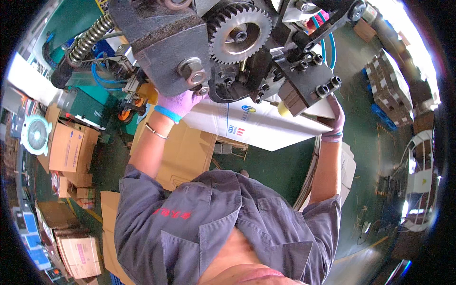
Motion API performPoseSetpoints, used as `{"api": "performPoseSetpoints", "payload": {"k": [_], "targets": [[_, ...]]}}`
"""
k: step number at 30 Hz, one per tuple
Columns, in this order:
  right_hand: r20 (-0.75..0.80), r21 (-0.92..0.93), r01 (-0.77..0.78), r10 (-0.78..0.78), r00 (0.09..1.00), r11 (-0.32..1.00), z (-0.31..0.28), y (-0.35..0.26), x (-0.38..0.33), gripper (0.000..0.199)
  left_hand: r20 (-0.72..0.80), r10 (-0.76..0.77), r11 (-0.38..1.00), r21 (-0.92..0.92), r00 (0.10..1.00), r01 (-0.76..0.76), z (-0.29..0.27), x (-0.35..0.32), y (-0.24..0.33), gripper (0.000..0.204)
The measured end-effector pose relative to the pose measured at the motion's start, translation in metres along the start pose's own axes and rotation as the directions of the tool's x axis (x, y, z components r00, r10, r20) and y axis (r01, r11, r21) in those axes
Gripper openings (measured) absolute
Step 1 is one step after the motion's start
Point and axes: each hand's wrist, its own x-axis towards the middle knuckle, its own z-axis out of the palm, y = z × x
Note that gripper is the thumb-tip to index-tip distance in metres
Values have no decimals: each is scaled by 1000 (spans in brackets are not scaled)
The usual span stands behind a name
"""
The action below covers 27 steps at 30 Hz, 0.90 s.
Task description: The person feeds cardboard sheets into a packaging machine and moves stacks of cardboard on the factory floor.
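Observation:
A white cardboard carton [216, 121] with blue and red print stretches between my hands, below the machine's dark metal head [159, 52]. My left hand [176, 105], in a pink-purple glove with a blue cuff, grips the carton's left end. The machine head partly hides its fingers. My right hand [337, 118], also gloved, is closed round the carton's right edge, with some fingers out of sight. Above the carton sit a toothed metal gear [240, 34] and a bolted black block [308, 90]. The carton's far side is hidden by the machine.
Flat brown cardboard [187, 152] lies below my left forearm, and more sheets [349, 164] stand beside my right forearm. Brown boxes [71, 147] and a pale green fan [37, 135] are at left. Stacked cartons [392, 88] stand at far right. Blue hoses [102, 78] hang by a spring.

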Motion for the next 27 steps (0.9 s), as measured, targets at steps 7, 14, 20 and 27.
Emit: {"api": "performPoseSetpoints", "payload": {"k": [7, 14, 20, 27], "targets": [[339, -648, 485, -349, 874, 587, 33, -17, -52, 38, -278, 142, 990, 62, 950, -130, -11, -3, 0, 39], [293, -582, 549, -475, 830, 600, 18, 8, -45, 38, 126, 26, 952, -307, 992, 14, -18, 4, -5, 64], [122, -503, 465, -473, 873, 728, 53, -1, -55, 29, 214, -52, 998, -17, 975, 57, -51, 11, 17, 59], [-11, -291, 342, -360, 933, 894, 74, -3, -61, 32, -159, 156, 970, 213, 975, -120, -8, 7, -3, 59]]}}
